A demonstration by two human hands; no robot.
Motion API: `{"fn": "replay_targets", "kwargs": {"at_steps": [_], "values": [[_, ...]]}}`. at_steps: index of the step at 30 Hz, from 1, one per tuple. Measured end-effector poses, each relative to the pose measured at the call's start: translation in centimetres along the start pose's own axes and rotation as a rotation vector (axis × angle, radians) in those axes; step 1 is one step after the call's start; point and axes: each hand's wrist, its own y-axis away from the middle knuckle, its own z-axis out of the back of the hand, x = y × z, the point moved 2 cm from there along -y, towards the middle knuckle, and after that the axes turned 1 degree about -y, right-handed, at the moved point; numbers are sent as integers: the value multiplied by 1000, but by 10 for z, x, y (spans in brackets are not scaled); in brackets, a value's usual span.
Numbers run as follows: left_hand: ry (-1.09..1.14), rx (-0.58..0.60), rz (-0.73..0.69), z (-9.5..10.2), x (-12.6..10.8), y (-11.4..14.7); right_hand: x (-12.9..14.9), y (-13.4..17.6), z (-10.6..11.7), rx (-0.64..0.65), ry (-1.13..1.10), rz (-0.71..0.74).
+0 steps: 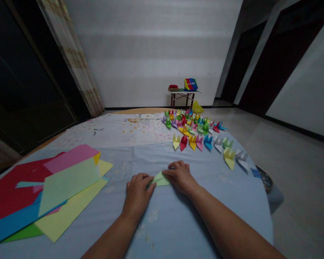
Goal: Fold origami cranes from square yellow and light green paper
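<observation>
A small piece of folded light green paper (162,180) lies on the blue tablecloth, between my two hands. My left hand (138,190) pinches its left tip between thumb and fingers. From the other side my right hand (181,175) rests over the paper's right part, fingers bent and pressed onto its upper edge. The right end of the paper is hidden under that hand. Beyond my hands stands a row of folded paper cranes, among them a red crane (183,142) and a blue crane (208,142).
At the left lies a pile of coloured sheets, a pale green sheet (70,183) on top. Many more cranes (186,120) crowd the table's far right. A small side table (182,92) with a colourful box (190,84) stands by the wall. The round tablecloth (178,223) drops off at the right.
</observation>
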Motion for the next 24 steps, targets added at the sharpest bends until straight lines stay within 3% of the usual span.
{"fn": "replay_targets", "kwargs": {"at_steps": [10,18,24], "values": [[65,0,28,0,3,-1,0,-1,-1,12,2,-16],[-55,-2,-27,1,-3,3,0,-1,-3,11,10,-18],[-192,67,-51,6,-10,4,0,-1,2,24,21,-20]]}}
